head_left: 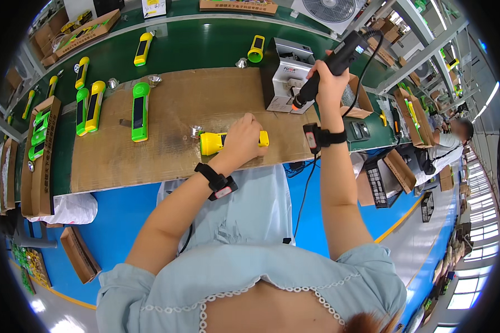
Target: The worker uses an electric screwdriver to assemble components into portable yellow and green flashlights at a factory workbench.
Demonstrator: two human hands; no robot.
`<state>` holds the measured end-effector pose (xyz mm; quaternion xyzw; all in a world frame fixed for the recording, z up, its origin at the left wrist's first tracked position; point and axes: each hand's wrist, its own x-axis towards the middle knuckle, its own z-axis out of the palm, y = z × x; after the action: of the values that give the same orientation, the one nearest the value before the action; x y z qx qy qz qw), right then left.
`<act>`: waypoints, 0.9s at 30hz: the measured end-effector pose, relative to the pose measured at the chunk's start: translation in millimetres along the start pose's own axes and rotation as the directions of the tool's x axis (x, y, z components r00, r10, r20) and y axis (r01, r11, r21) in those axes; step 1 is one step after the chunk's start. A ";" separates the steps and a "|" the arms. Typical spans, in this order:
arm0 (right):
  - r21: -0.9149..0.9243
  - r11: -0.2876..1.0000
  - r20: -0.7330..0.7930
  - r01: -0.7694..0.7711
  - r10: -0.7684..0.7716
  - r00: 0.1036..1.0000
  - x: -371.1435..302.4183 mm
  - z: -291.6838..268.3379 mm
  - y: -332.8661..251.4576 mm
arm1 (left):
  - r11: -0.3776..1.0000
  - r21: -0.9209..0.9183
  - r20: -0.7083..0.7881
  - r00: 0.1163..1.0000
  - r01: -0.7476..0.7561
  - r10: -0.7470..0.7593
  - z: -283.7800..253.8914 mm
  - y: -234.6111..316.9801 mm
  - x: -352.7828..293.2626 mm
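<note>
The left hand [244, 139] grips a yellow flashlight [210, 144] that lies on the brown cardboard [178, 97], with its wide end at 9 o'clock. The hand wraps over it, maybe so it can't roll. The cardboard may save it from scratches. The right hand [332, 83] is closed around a black power screwdriver [347, 53], at 2 o'clock from the flashlight. Its orange tip [296, 105] points down by a gray box [274, 91] at 1 o'clock; I can't tell if they touch. A silver cup [195, 131] sits just beside the wide end, perhaps to be easy to reach.
</note>
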<state>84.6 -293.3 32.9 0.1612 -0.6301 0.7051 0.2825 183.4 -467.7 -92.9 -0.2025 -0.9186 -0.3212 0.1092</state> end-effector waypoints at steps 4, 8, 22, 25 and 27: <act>0.218 0.976 -0.020 -0.009 0.014 1.000 -50.8 15.7 -23.5 | 0.992 -0.096 -0.173 0.983 -0.082 0.065 -15.2 0.8 -8.4; 0.345 0.938 -0.010 -0.023 0.029 1.000 -94.1 31.1 -49.1 | 0.994 0.104 -0.222 0.975 0.044 -0.020 -63.0 -8.4 -43.4; 0.366 0.924 0.141 -0.113 0.065 0.988 -133.5 92.2 -44.0 | 0.999 0.031 -0.224 0.974 0.029 -0.021 -45.4 -48.6 -63.9; 0.352 0.928 0.147 -0.123 0.075 0.986 -137.1 96.8 -39.1 | 0.998 0.044 -0.230 0.972 0.047 -0.036 -43.6 -48.2 -64.3; 0.325 0.935 0.147 -0.142 0.098 0.984 -138.2 99.7 -36.9 | 0.997 0.052 -0.234 0.972 0.051 -0.038 -43.6 -47.5 -64.1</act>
<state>202.9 -416.3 -2.9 0.2128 -0.5268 0.8059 0.1664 222.7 -548.5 -106.5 -0.1396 -0.9127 -0.3183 0.2148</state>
